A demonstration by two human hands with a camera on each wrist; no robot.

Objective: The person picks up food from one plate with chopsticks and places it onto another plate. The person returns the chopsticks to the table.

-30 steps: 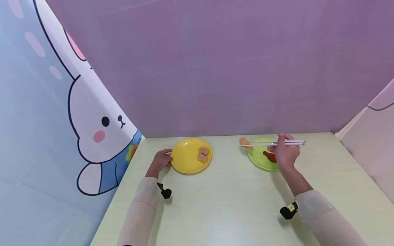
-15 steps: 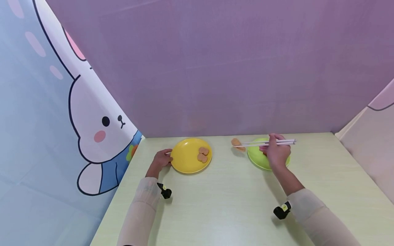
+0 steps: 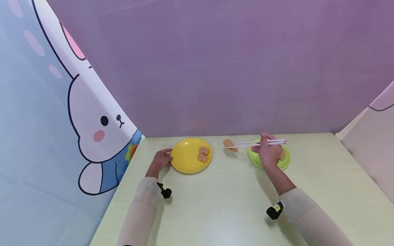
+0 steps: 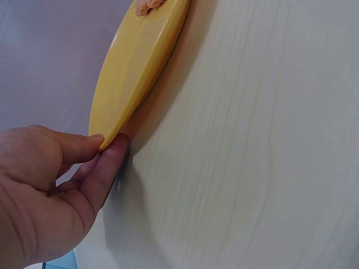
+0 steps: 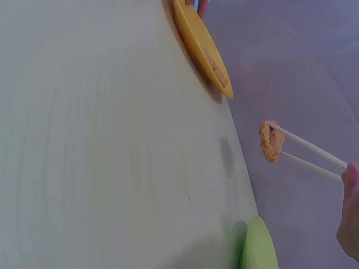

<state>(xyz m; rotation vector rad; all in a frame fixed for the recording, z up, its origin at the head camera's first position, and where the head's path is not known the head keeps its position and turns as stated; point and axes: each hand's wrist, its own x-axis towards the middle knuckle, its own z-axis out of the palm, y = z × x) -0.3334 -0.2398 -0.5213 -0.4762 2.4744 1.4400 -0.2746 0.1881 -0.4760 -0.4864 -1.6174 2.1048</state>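
My left hand pinches the rim of a yellow plate, thumb on top and fingers beneath, as the left wrist view shows. Two tan food pieces lie on that plate's right side. In my right hand is a pair of white chopsticks. Between their tips hangs a brownish-orange piece of food, raised above the table and between the two plates; it looks like fried chicken. A green plate sits under my right hand, which partly hides it and what lies on it.
The pale wooden table ends at a purple backdrop behind both plates. On the left hangs a cloth with a rabbit print. A tan piece shows on the green plate beside my right hand.
My right hand has moved left with the chopsticks and the food piece, away from the green plate and nearer the yellow one. My left hand and the yellow plate have stayed put.
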